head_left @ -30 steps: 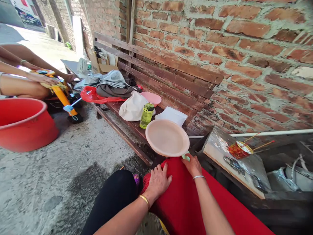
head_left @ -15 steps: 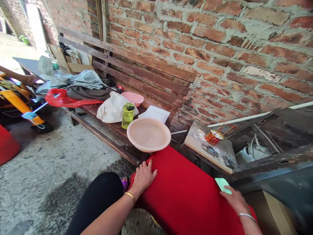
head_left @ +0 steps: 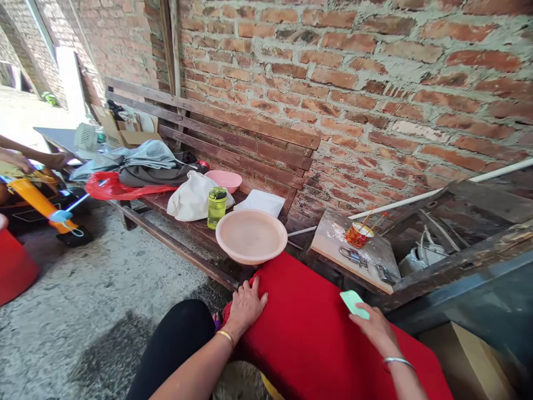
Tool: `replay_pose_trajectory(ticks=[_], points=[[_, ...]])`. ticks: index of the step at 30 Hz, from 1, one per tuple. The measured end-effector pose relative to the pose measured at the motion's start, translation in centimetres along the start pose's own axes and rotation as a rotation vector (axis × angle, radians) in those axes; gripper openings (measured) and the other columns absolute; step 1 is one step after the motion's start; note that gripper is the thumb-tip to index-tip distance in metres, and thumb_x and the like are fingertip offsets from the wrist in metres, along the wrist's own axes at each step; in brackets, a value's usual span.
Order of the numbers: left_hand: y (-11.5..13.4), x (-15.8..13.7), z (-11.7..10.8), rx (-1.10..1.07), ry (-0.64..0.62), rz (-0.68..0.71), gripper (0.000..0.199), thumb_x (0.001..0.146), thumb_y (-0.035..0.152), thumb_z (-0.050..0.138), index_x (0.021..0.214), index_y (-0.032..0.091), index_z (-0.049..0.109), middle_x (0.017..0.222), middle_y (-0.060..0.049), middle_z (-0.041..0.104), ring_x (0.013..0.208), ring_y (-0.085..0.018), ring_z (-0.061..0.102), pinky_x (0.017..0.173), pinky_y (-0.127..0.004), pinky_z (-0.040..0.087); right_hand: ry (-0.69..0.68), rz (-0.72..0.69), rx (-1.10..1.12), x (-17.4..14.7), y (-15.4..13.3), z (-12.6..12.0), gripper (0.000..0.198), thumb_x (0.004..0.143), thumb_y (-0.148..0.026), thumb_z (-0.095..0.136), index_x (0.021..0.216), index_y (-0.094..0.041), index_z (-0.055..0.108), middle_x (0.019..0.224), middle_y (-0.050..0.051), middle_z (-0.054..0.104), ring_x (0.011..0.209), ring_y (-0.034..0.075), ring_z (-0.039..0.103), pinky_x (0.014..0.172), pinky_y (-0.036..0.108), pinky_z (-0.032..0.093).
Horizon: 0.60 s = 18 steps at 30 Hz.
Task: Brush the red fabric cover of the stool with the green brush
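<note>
Mint-green piece point(head_left: 352, 302) juts lengthwise forward-left from the right hand point(head_left: 378, 329), clamped on its near end; well leftward, the left hand point(head_left: 245, 306) rests on red cloth point(head_left: 303, 316), fingers slightly spread.

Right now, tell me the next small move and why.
Perhaps draw the mint-green piece along the red cloth toward the basin: the right hand holds it over the cloth, while the left hand rests near the cloth's edge.

red tub point(head_left: 15, 264): cut by left edge | green block point(head_left: 352, 302): partly behind right hand point(head_left: 377, 329)
</note>
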<state>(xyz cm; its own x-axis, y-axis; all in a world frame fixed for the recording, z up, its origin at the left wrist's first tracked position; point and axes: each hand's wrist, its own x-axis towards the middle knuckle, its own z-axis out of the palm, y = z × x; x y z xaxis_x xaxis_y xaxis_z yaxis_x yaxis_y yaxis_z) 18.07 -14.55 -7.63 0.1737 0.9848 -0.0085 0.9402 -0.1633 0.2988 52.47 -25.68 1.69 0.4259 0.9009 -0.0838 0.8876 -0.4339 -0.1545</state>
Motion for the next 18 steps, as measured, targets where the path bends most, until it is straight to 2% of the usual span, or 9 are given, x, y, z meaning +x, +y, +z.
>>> replay_pose_trajectory(ticks=[2,5,7,9,11,13,18], points=[[0.0,0.0,0.1,-0.003,0.001,0.002,0.063,0.094,0.049,0.042,0.148,0.017,0.043,0.121,-0.018,0.057,0.112,-0.033,0.058,0.093,-0.046,0.043,-0.025,-0.044,0.047,2.7,-5.7,2.4,0.033,0.083,-0.035,0.060,0.113,-0.026,0.069,0.103,0.008,0.063,0.091,0.025,0.067,0.074,0.033,0.051],[-0.2,0.1,0.2,-0.005,-0.015,0.012,0.063,0.094,0.049,0.041,0.149,0.017,0.043,0.120,-0.017,0.058,0.112,-0.032,0.058,0.092,-0.045,0.043,-0.068,-0.137,0.096,5.4,-13.3,5.0,0.039,0.082,-0.038,0.068,0.119,-0.027,0.066,0.111,0.006,0.061,0.097,0.022,0.064,0.083,0.033,0.049],[-0.3,0.2,0.2,-0.004,-0.029,0.008,0.064,0.094,0.050,0.041,0.149,0.018,0.042,0.121,-0.017,0.058,0.112,-0.031,0.058,0.092,-0.044,0.043,-0.092,-0.193,0.111,6.3,-16.6,5.8,0.042,0.084,-0.041,0.071,0.121,-0.024,0.063,0.115,0.006,0.061,0.101,0.022,0.062,0.090,0.038,0.049],[-0.3,0.3,0.1,-0.006,-0.045,0.001,0.064,0.094,0.051,0.040,0.150,0.019,0.041,0.122,-0.017,0.057,0.112,-0.031,0.059,0.092,-0.043,0.042,-0.112,-0.230,0.114,6.7,-17.6,6.1,0.042,0.088,-0.043,0.069,0.122,-0.020,0.061,0.121,0.007,0.060,0.107,0.023,0.059,0.094,0.044,0.048],[-0.3,0.4,0.0,-0.009,-0.063,0.001,0.064,0.094,0.052,0.040,0.150,0.020,0.040,0.122,-0.017,0.057,0.112,-0.031,0.059,0.092,-0.043,0.042,-0.124,-0.229,0.106,6.5,-16.4,5.9,0.041,0.091,-0.045,0.065,0.122,-0.019,0.060,0.123,0.007,0.059,0.110,0.025,0.057,0.096,0.047,0.048],[-0.3,0.5,0.0,-0.010,-0.072,0.004,0.064,0.095,0.052,0.039,0.150,0.019,0.040,0.123,-0.017,0.057,0.112,-0.031,0.059,0.092,-0.044,0.042,-0.134,-0.179,0.086,5.7,-13.1,5.3,0.041,0.092,-0.046,0.064,0.121,-0.019,0.060,0.121,0.007,0.060,0.107,0.025,0.059,0.094,0.045,0.050],[-0.3,0.4,0.0,0.003,-0.058,0.011,0.065,0.095,0.052,0.038,0.150,0.017,0.040,0.122,-0.018,0.057,0.112,-0.032,0.058,0.092,-0.044,0.043,-0.077,0.092,-0.003,1.7,0.5,2.5,0.035,0.077,-0.034,0.066,0.110,-0.026,0.068,0.108,0.007,0.067,0.097,0.023,0.067,0.084,0.036,0.053]])
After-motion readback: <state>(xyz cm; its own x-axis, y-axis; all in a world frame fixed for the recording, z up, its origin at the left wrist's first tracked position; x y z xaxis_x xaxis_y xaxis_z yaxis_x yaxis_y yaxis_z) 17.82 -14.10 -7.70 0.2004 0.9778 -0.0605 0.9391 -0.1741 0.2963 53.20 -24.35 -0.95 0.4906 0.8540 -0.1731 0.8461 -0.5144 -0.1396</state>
